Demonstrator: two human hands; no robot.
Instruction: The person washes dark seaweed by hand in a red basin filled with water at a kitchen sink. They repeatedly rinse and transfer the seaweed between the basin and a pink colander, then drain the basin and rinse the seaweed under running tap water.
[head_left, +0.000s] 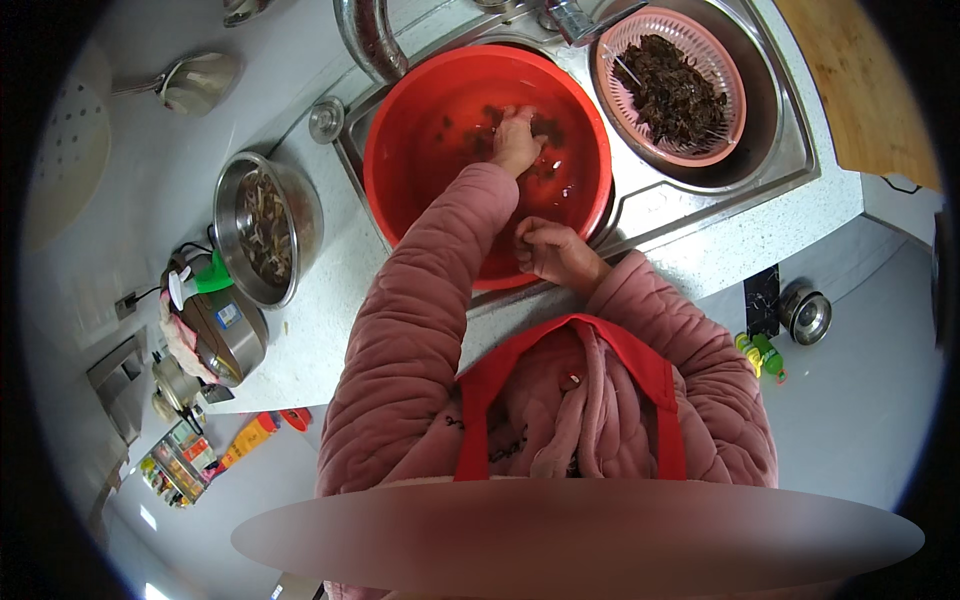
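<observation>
A red plastic basin (427, 135) of water sits over the near sink bowl. Dark, soft-looking pieces (550, 132) lie in the water, several of them around my left hand (517, 141). That hand reaches down into the basin, its fingertips under the surface among the pieces; whether it grips any is hidden. Over the basin's front right edge, my right hand (556, 251) is curled with fingers bent in, and nothing shows in it. To the right, a pink plastic colander (611, 101) in the second sink bowl holds a heap of dark brown, wet, leafy-looking food (671, 94).
A steel bowl (309, 225) of brownish strips in liquid stands on the counter at left, beside a rice cooker (232, 330) and a green-and-white spray head (206, 281). Faucet pipe (367, 37) and tap lever (592, 28) rise behind the sinks. A wooden board (870, 82) lies far right.
</observation>
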